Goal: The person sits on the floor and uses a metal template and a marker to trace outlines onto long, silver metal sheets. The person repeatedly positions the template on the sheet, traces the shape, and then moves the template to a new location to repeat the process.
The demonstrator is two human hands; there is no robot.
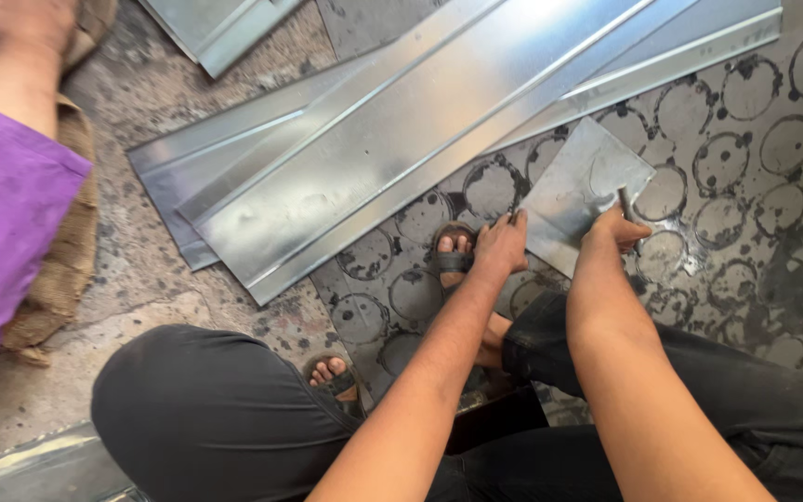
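A small square piece of sheet metal (578, 191) lies flat on the stained floor in front of me. My left hand (501, 244) presses on its near left corner, fingers spread on the edge. My right hand (617, 228) is closed around a thin metal tool (625, 202) whose tip rests on the sheet's surface near a faint curved mark. My foot in a dark sandal (454, 253) sits just left of the left hand.
Long folded galvanised sheets (401, 130) lie stacked diagonally beyond the small piece. Another person in a purple sleeve (2, 214) sits at the left on burlap sacking (72, 251). Dark ring stains (755, 158) cover the floor at right. More sheet metal (39, 460) lies at bottom left.
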